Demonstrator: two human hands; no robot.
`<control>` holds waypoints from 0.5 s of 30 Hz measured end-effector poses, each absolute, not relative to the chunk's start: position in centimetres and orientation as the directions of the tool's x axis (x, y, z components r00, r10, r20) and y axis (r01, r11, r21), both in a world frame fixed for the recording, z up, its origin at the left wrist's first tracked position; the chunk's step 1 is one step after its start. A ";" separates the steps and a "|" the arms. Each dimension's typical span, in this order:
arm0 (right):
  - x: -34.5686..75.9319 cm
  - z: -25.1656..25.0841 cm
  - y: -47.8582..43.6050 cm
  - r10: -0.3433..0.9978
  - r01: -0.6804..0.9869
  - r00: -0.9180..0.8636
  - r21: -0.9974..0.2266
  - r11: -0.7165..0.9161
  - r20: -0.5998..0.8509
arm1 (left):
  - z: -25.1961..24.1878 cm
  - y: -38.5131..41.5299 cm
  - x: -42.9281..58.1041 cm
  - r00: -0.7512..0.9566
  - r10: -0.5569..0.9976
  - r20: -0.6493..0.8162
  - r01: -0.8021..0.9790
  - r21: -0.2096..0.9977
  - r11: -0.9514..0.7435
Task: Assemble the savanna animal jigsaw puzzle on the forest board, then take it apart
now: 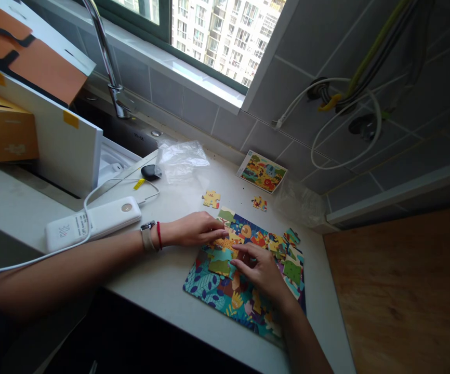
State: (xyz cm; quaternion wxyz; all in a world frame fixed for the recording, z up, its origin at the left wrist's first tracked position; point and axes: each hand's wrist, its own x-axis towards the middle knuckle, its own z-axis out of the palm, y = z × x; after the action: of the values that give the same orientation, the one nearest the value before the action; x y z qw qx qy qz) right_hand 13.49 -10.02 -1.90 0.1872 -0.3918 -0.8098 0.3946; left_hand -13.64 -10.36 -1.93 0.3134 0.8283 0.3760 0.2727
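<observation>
Jigsaw puzzle (209, 285), one partly filled board, lies flat on the table (158, 280) near its front edge. The left hand (196, 228) rests open, fingers flat on the board's upper-left corner. The right hand (264, 271) is open too, fingertips on one green piece (220, 266). Beyond lie two strays, a yellow loose piece (211, 199) and a smaller loose piece (260, 203), near one picture card (262, 171)

Power bank (104, 221), plastic bag (180, 158), faucet (120, 101)

The white power bank (92, 224) on the tabletop (162, 283) shows dark digits, seemingly 300, at its left end; the smaller print beside them is illegible
</observation>
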 end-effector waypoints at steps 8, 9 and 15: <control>13.7 -1.7 -10.3 0.649 0.425 -0.754 -0.677 0.600 0.101 | -2.2 -10.4 -13.7 0.581 0.793 0.185 0.506 0.681 -0.529; 13.6 -1.6 -10.4 0.625 0.422 -0.775 -0.656 0.626 0.097 | -2.2 -10.4 -13.7 0.582 0.791 0.188 0.507 0.677 -0.533; 13.3 -1.4 -10.7 0.584 0.431 -0.808 -0.596 0.678 0.080 | -2.2 -10.3 -13.7 0.580 0.789 0.203 0.511 0.664 -0.546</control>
State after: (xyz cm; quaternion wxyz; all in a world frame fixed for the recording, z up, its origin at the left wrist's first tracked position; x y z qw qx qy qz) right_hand 13.30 -10.73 -1.39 0.1330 -0.2798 -0.9062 0.2877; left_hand -13.70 -10.35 -2.20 0.2800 0.8435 0.3853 0.2482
